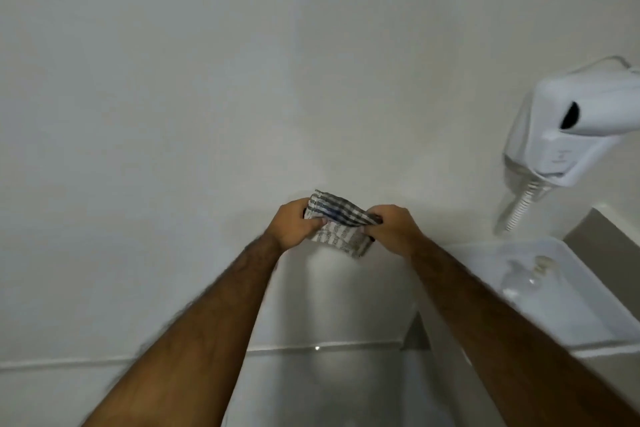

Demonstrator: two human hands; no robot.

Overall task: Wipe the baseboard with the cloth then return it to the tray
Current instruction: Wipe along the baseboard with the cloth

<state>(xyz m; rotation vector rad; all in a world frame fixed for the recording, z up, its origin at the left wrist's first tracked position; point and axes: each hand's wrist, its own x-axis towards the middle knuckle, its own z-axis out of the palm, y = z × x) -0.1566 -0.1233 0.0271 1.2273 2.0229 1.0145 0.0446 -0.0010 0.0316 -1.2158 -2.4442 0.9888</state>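
A white cloth (341, 230) with grey and blue stripes hangs folded between both my hands, in front of the white wall. My left hand (296, 222) grips its left edge and my right hand (391, 225) grips its right edge. Both arms reach forward from the bottom of the view. The baseboard (322, 347) runs as a pale strip along the foot of the wall, well below the cloth and partly hidden by my arms. A white tray (571, 295) stands at the right on a counter, to the right of my right forearm.
A white wall-mounted hair dryer (568, 125) with a coiled cord (519, 208) hangs at the upper right above the tray. A clear bottle (519, 279) lies in the tray. The glossy floor (329, 392) shows below the baseboard.
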